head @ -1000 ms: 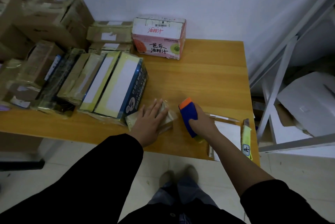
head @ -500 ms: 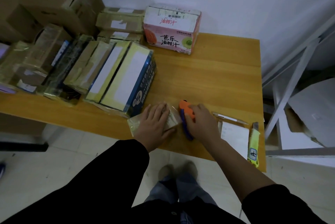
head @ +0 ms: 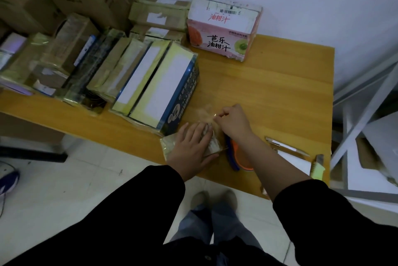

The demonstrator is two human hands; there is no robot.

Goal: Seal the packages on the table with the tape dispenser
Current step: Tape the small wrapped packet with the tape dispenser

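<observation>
On the wooden table (head: 280,97), a row of taped packages (head: 137,80) filled the left side. At the near edge a small package (head: 170,144) lay under the left hand (head: 191,147), pressed flat with straight fingers. The blue-and-orange tape dispenser (head: 239,158) lay just right of it, ungripped beneath the right forearm. The right hand (head: 233,121) pinched a blurred strip of tape (head: 207,113) at the package's far end.

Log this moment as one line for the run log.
stage: taping small package | left hand: flat on small package | right hand: pinching tape beyond it | tape dispenser: lying on table, unheld
</observation>
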